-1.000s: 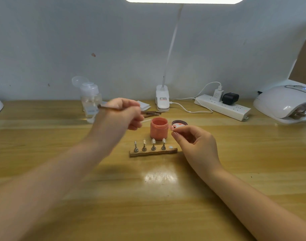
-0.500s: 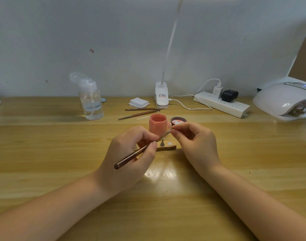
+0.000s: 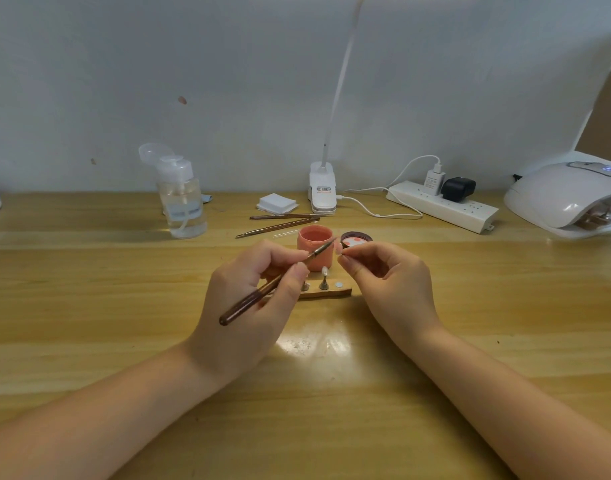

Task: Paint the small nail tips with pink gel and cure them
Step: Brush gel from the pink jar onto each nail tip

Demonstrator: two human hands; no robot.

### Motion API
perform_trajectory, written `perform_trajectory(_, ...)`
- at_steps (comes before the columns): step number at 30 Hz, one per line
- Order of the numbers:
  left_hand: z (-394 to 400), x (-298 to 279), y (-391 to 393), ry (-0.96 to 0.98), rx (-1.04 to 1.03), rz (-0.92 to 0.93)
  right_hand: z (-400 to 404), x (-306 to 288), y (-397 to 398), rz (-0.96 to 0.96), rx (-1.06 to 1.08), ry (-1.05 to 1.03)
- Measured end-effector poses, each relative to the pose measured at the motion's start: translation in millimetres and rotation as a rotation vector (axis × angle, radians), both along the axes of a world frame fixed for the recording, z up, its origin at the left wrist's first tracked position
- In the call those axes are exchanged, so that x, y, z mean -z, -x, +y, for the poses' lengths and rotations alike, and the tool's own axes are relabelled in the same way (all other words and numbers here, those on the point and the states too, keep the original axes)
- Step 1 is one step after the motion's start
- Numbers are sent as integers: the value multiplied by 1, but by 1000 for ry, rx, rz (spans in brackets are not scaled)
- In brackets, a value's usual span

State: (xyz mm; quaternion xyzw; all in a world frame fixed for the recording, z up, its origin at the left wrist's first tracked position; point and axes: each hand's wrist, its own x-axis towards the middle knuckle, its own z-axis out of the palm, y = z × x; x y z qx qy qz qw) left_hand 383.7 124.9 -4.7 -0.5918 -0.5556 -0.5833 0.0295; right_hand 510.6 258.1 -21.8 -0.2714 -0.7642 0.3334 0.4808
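My left hand (image 3: 252,306) grips a brown nail brush (image 3: 262,292) like a pen, its tip reaching up and right over the open pink gel jar (image 3: 315,247). My right hand (image 3: 387,282) pinches a small nail tip (image 3: 339,249) between thumb and forefinger, just right of the brush tip. Below them lies a wooden holder strip (image 3: 328,292) with nail tips on metal stands (image 3: 324,278); my left fingers hide its left part. The jar's dark lid (image 3: 356,239) lies right of the jar. The white curing lamp (image 3: 567,199) sits at the far right.
Two spare brushes (image 3: 280,221) lie behind the jar. A clear pump bottle (image 3: 183,202) stands at the back left, white pads (image 3: 277,203) and a clip lamp base (image 3: 322,192) at the back middle, a power strip (image 3: 442,206) with plugs at the back right.
My left hand came down from above the jar with the brush and has turned it so the tip points toward the nail tip in my right hand. The right hand has barely moved.
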Motion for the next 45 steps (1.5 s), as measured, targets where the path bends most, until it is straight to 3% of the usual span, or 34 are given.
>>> perform_trajectory(28, 0, -1, -3, 29, -10, 2, -2, -1, -1, 25, -43, 15)
perform_trajectory(39, -1, 0, 0, 68, -33, 103, -3, -2, -1, 4, -45, 9)
perform_trajectory(42, 1, -13, 6, 29, -46, 36, -1, -2, -1, 5, -35, 53)
perform_trajectory(45, 13, -37, 19, 39, -116, -160, 0, -2, -1, 2, -14, 87)
